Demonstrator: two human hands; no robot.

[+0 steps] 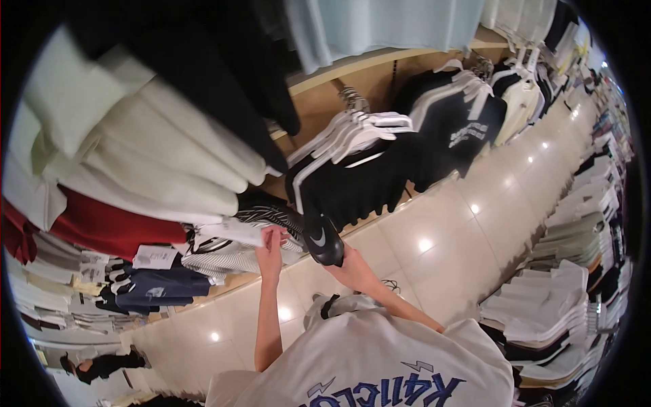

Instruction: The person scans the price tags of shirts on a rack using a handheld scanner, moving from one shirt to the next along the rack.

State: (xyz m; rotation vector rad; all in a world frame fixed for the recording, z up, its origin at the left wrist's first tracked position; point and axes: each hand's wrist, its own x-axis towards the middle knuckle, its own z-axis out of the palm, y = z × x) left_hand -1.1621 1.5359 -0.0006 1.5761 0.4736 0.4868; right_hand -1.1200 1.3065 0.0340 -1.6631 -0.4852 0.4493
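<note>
Head view, frame centre: pinching white cloth (237,229) with left hand (271,243), holding in right hand (352,270) a black item (327,249).
Lying between hands, lengthwise up-frame, nearer the right.

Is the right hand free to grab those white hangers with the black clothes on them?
Probably not right away: the right hand seems to be holding a black item with a white swoosh. Otherwise, nothing seems to block its way to the white hangers.
</note>
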